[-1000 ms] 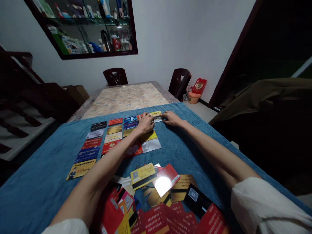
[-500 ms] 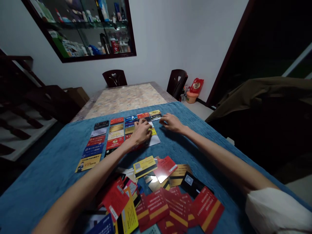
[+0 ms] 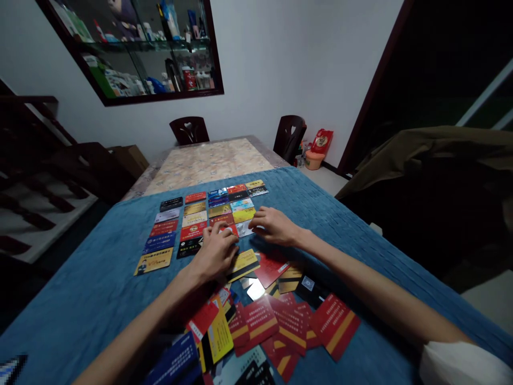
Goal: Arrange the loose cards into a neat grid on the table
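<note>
Plastic cards lie face up in overlapping columns on a blue cloth [image 3: 112, 251]. My left hand [image 3: 218, 250] is over the lower end of the third column, fingers spread and bent, fingertips by a red card [image 3: 225, 220]. Beside it, my right hand [image 3: 276, 227] has its curled fingertips at the edge of a silver-white card [image 3: 243, 229], lowest in the fourth column. Under that hand's fingers no lifted card shows. Just below the hands is a loose pile with a yellow striped card [image 3: 244, 264] and a red card [image 3: 271, 269]. My left forearm hides part of the pile.
Several dark red cards [image 3: 286, 323] with gold stripes fan out in the pile, near a blue card [image 3: 176, 361]. Past the cloth is a patterned tabletop [image 3: 212, 158]. Two dark chairs [image 3: 189, 131] stand behind it, and brown fabric [image 3: 425, 152] hangs at the right.
Both hands have come nearer to me; my left hand also moved left, off the fourth column, uncovering its cards. My right hand has moved from beside the far cards to the silver-white card.
</note>
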{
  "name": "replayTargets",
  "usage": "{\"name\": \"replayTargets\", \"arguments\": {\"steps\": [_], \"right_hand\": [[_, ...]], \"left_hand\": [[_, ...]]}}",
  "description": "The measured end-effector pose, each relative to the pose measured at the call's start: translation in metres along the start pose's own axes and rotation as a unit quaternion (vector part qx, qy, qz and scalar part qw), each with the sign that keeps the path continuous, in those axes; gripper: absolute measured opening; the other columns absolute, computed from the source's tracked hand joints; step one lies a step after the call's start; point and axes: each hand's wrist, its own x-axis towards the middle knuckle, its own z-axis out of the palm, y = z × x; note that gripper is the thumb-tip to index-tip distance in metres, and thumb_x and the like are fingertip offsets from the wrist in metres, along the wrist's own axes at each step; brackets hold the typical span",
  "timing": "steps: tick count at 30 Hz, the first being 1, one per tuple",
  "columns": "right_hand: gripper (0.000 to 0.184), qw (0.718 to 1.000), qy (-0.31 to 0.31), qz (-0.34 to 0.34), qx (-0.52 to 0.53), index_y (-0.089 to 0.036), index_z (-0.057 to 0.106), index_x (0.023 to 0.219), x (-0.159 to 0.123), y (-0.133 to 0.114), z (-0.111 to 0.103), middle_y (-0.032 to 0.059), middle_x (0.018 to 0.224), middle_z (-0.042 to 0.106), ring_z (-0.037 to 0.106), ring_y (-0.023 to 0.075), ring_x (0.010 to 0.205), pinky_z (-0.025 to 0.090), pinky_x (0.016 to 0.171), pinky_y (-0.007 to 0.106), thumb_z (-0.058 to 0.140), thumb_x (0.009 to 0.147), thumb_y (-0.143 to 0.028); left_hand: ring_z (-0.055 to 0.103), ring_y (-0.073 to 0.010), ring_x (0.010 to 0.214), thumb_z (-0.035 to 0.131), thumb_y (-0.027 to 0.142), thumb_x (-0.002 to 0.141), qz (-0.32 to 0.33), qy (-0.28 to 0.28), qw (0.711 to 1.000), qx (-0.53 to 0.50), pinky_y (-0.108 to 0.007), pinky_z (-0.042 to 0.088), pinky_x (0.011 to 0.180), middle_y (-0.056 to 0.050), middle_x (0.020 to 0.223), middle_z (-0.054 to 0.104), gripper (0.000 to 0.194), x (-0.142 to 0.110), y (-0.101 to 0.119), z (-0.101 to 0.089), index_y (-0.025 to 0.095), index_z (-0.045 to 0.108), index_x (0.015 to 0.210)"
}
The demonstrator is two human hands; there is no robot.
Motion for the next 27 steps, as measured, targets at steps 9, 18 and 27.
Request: {"name": "replayTargets", "arguments": {"steps": [9, 18, 27], "right_hand": [[0.029, 0.997, -0.064, -0.048, 0.013, -0.017, 0.068, 0.115, -0.016, -0.039, -0.004, 0.0106, 0.111, 0.068, 0.053, 0.0261, 0.108, 0.043, 0.084, 0.037, 0.064, 0.090, -0.032], [0.036, 0.991, -0.124, -0.054, 0.008, -0.016, 0.067, 0.114, -0.019, -0.050, -0.001, 0.0117, 0.116, 0.066, 0.052, 0.0272, 0.104, 0.041, 0.081, 0.039, 0.069, 0.085, -0.039], [0.025, 0.987, -0.147, -0.058, 0.012, -0.018, 0.069, 0.104, -0.019, -0.053, 0.001, 0.0093, 0.109, 0.066, 0.053, 0.0250, 0.100, 0.041, 0.080, 0.037, 0.068, 0.087, -0.037]], "left_hand": [[0.043, -0.0346, 0.124, 0.055, 0.028, 0.092, -0.009, -0.041, 0.999, 0.004, -0.056, 0.032, 0.099, -0.011, 0.113, 0.068, 0.017, -0.032, 0.010, -0.006, 0.019, 0.068, 0.099], [0.048, -0.0340, 0.116, 0.059, 0.040, 0.091, 0.000, -0.095, 0.995, 0.035, -0.057, 0.034, 0.099, -0.013, 0.112, 0.065, 0.026, -0.037, 0.016, -0.013, 0.017, 0.066, 0.101], [0.050, -0.0317, 0.109, 0.060, 0.040, 0.089, 0.007, -0.110, 0.994, 0.015, -0.054, 0.038, 0.095, -0.012, 0.104, 0.063, 0.024, -0.038, 0.023, -0.017, 0.017, 0.064, 0.089]]}}
